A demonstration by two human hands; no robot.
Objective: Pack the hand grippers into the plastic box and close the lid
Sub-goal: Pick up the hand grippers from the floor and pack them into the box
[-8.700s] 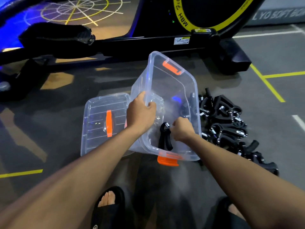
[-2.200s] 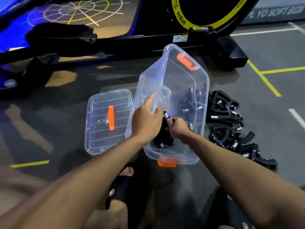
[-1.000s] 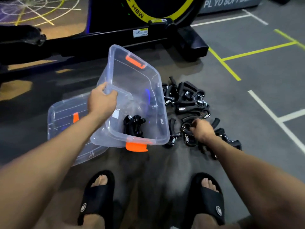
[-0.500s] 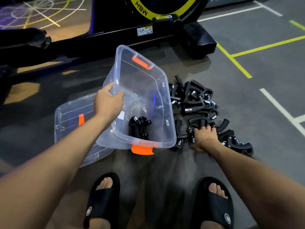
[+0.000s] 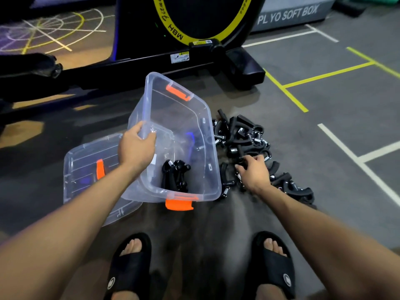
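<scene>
Head cam, steep down, close.

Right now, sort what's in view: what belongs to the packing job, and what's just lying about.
Job: plastic box, lid, grippers in the box, gripper pile, left hand, right hand.
Lying about: exercise bike, plyo soft box.

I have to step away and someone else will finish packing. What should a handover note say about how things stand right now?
Left hand grips the rim of the plastic box, holding it tilted on the floor.
Right hand is down in the pile of hand grippers beside the box, fingers curled on one; it is not lifted yet.
Done: a few grippers lie in the box.
Left: most grippers are on the floor. The lid lies flat on the box's other side and has to go on last.
</scene>
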